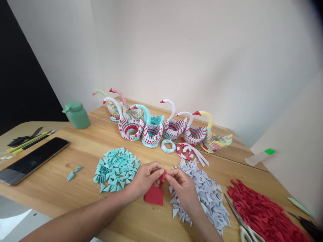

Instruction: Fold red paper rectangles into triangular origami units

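Note:
Between my two hands, near the middle of the table, is a small folded piece of red paper (164, 175). My left hand (150, 174) pinches it from the left with thumb and forefinger. From the other side my right hand (181, 183) grips it in the same way. Just below lie red paper squares (153, 196), partly hidden by my left hand. A pile of turquoise folded paper triangles (117, 168) spreads to the left. Pale grey-white paper triangles (205, 190) lie under and beyond my right forearm.
Paper swans (152, 132) stand along the back, with a turquoise-and-white paper ring (168, 146) before them. At right are red triangles (262, 211) and scissors (239, 216). A phone (35, 159) and a green lidded container (77, 116) sit at left.

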Demonstrator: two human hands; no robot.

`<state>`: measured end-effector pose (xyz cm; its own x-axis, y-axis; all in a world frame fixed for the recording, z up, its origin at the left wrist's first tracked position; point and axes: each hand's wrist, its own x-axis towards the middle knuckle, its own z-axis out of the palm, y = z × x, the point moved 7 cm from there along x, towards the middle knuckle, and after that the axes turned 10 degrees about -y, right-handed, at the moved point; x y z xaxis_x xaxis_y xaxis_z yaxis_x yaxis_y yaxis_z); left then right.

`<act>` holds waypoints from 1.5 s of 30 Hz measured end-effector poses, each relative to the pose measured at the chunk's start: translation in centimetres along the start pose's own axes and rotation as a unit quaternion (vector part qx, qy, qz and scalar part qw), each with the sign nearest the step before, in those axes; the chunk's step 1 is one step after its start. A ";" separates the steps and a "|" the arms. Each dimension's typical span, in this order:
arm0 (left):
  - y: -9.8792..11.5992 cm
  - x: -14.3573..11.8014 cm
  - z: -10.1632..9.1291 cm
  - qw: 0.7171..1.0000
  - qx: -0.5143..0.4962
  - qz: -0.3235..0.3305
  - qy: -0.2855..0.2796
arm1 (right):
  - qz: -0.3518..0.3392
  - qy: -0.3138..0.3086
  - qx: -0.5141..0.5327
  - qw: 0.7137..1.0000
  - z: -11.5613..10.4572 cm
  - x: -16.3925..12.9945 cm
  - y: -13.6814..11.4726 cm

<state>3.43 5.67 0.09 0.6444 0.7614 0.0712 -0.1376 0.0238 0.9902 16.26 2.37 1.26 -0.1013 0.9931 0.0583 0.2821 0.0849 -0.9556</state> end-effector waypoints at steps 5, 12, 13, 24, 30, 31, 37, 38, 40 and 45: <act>1.1 -0.6 -0.1 0.987 0.150 0.043 0.024 | 0.006 -0.009 0.017 1.000 0.1 -0.1 0.1; 1.5 -1.1 0.2 0.979 0.200 0.033 0.006 | 0.027 -0.054 0.030 0.998 0.2 0.2 0.3; 1.3 -1.1 0.2 0.982 0.186 0.030 0.006 | 0.030 -0.058 0.035 0.997 0.3 0.2 0.5; -1.4 0.6 0.5 0.992 -0.114 -0.044 -0.022 | 0.005 -0.021 0.049 0.999 -0.1 0.3 0.1; -0.1 -0.2 -0.2 0.997 0.064 -0.019 0.028 | 0.011 -0.025 -0.025 0.999 0.0 -0.1 0.0; 0.2 -0.3 -0.3 0.996 0.083 -0.010 0.033 | 0.013 -0.024 -0.026 0.999 0.0 -0.1 0.0; -0.6 0.3 0.2 0.992 -0.120 -0.038 -0.019 | -0.010 -0.018 0.004 1.000 -0.5 0.1 -0.4; -0.8 0.3 0.3 0.989 -0.135 -0.048 -0.023 | -0.010 -0.017 0.003 1.000 -0.5 0.1 -0.4; -1.1 0.3 0.3 0.987 -0.143 -0.067 -0.027 | -0.006 -0.011 -0.010 1.000 -0.5 0.1 -0.4; -0.4 -0.2 0.0 0.999 -0.017 -0.041 0.009 | -0.002 -0.017 -0.019 1.000 -0.2 0.0 0.0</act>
<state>3.35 5.45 -0.29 0.6406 0.7678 -0.0126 -0.1110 0.1088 0.9879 16.49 2.43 1.30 -0.1357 0.9894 0.0519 0.3171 0.0930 -0.9438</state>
